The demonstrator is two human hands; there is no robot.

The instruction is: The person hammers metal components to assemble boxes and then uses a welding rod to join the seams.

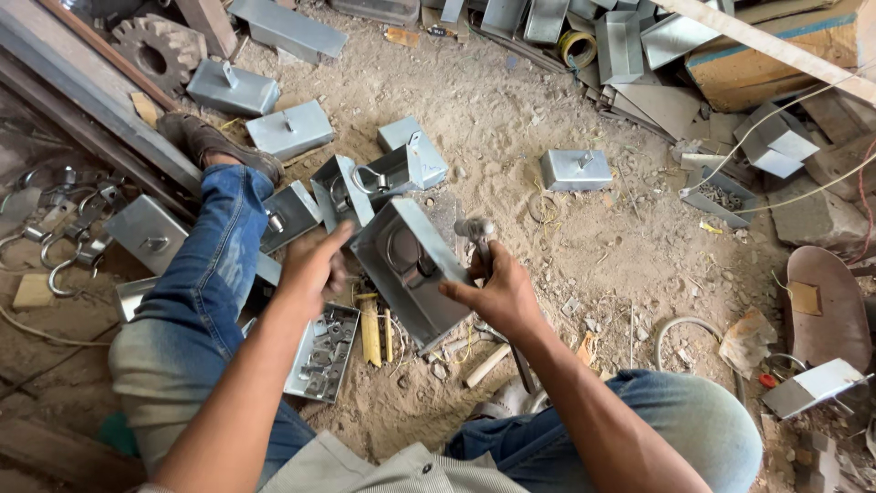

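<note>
I sit on sandy ground with an open grey sheet-metal box (pixel 436 274) tilted on its side between my knees, its inside facing me with a small latch part fixed in it. My left hand (pixel 310 267) hovers just left of the box, fingers loosely curled, holding nothing that I can see. My right hand (pixel 497 294) is shut on the handle of a hammer (pixel 476 232), whose metal head sits just above the box's right edge.
Several similar metal boxes (pixel 290 130) and lids lie scattered ahead. A shallow tray of small metal parts (pixel 321 354) rests by my left leg. Hooks (pixel 64 246) lie at the left, a gear wheel (pixel 155 50) at the top left, cables and boards on the right.
</note>
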